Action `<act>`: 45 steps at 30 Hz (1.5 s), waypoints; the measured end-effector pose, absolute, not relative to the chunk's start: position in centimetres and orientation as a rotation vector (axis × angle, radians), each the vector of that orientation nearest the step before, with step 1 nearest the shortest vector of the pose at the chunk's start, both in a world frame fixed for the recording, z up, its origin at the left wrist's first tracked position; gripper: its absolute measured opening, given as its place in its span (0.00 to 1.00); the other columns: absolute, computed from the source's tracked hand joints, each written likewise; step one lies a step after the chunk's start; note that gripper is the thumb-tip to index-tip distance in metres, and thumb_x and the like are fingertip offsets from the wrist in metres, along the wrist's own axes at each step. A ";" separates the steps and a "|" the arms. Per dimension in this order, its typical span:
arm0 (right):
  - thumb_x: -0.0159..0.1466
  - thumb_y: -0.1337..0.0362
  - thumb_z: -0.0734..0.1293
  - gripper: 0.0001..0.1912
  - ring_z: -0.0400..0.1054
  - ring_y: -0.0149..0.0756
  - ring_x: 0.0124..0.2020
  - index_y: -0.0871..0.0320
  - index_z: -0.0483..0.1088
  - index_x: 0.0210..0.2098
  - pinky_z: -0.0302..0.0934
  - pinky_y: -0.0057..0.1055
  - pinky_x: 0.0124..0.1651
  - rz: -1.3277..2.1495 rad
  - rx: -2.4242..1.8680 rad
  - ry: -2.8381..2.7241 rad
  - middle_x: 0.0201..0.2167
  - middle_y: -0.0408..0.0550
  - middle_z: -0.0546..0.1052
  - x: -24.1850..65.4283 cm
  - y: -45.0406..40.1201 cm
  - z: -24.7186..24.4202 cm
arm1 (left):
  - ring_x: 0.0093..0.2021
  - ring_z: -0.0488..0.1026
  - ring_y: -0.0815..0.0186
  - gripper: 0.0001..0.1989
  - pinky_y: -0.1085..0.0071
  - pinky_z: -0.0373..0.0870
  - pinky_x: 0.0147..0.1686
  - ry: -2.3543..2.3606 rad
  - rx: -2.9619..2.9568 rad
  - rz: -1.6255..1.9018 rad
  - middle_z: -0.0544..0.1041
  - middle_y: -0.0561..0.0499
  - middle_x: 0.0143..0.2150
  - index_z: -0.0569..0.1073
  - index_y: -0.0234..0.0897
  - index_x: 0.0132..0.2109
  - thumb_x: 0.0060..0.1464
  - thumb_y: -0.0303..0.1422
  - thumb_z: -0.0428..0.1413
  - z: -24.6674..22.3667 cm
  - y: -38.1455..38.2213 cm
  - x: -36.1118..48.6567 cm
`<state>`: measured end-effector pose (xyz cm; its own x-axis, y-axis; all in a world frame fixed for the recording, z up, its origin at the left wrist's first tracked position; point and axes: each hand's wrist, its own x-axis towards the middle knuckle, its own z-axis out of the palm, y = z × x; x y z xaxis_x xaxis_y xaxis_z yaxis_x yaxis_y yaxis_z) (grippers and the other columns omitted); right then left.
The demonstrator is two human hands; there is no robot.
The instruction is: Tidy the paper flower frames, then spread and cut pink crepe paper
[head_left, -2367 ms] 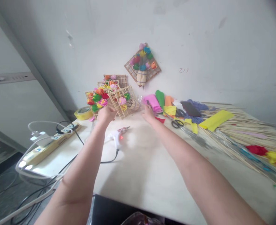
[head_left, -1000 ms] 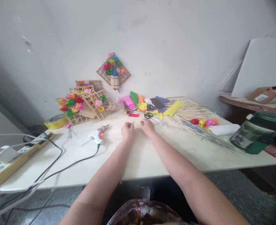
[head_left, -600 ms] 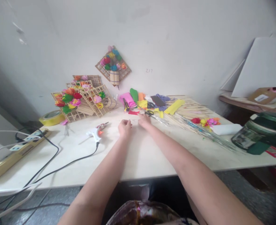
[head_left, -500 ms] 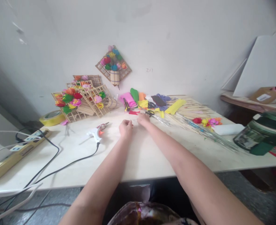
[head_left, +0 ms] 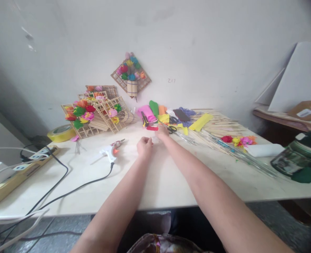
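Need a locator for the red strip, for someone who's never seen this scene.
On the white table, find the coloured sheets near the wall. In front of the pink sheet, at the right hand's fingertips, is the red strip: narrow, the only red piece among them.

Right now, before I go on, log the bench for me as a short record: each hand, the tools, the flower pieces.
left hand: fingers curled, low over the table; held item too small to tell
right hand: at the right end of the red strip; grip unclear
glue gun: on its side, left of the left hand
scissors: black handles beside the right hand
flower lattices: several at back left, another on the wall
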<state>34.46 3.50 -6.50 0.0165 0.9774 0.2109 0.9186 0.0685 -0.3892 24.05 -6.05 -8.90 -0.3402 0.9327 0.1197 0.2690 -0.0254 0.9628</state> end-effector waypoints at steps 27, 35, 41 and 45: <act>0.55 0.72 0.67 0.22 0.72 0.30 0.42 0.55 0.72 0.50 0.64 0.25 0.47 0.584 -1.307 -1.674 0.42 0.46 0.78 31.7 6.8 -6.1 | 0.24 0.71 0.69 0.12 0.73 0.65 0.27 1.483 1.150 1.630 0.74 0.52 0.23 0.69 0.36 0.32 0.52 0.41 0.53 -8.2 -7.0 25.2; 0.57 0.69 0.66 0.22 0.73 0.33 0.38 0.53 0.70 0.52 0.66 0.28 0.42 0.562 -1.406 -1.722 0.43 0.46 0.78 27.3 9.1 -4.9 | 0.26 0.72 0.67 0.10 0.72 0.66 0.29 1.575 1.175 1.578 0.74 0.52 0.23 0.69 0.37 0.31 0.52 0.39 0.53 -8.2 -7.2 25.0; 0.59 0.66 0.64 0.23 0.74 0.34 0.37 0.56 0.69 0.54 0.64 0.25 0.38 0.475 -1.639 -1.893 0.41 0.49 0.79 26.7 10.4 -4.8 | 0.27 0.72 0.66 0.10 0.72 0.66 0.29 1.618 1.191 1.549 0.74 0.51 0.24 0.70 0.38 0.31 0.53 0.40 0.52 -8.6 -7.1 25.0; 0.59 0.65 0.64 0.17 0.74 0.36 0.36 0.58 0.74 0.48 0.63 0.26 0.36 0.457 -1.665 -1.987 0.36 0.50 0.80 27.1 10.0 -4.5 | 0.26 0.71 0.66 0.14 0.72 0.65 0.28 1.597 1.202 1.540 0.74 0.51 0.24 0.70 0.38 0.31 0.55 0.43 0.49 -8.6 -7.2 25.0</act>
<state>27.08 10.02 -4.47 -0.1238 0.9790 0.1622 0.8094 0.1942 -0.5542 25.00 -7.20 -8.56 -0.4027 0.9011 0.1606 0.1932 -0.0878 0.9772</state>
